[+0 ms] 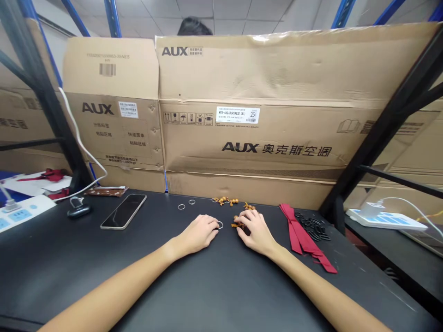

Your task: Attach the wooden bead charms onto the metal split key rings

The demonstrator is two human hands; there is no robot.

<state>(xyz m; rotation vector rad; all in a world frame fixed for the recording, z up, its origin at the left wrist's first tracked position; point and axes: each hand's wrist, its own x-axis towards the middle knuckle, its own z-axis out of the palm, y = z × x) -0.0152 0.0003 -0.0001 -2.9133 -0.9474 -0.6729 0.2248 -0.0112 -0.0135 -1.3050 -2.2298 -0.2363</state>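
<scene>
Quick look at the bench: the left hand was lying palm-down on a black table, fingers loosely curled, with a small metal ring right at the fingertips. Honestly couldn't tell if it was pinching that ring or just touching it. The right hand was doing more, with its fingers closed on a little clump of brown beads, so that one looked like a proper grasp. The two hands were close together near the middle of the table, just in front of a loose scatter of more beads. Two more rings lay further back on the left. To the right sat a red ribbon and a pile of small black loops, touching or nearly touching it. Over on the left was a phone, face up. Big cardboard AUX boxes stood along the back, with the top of someone's head showing behind them.
</scene>
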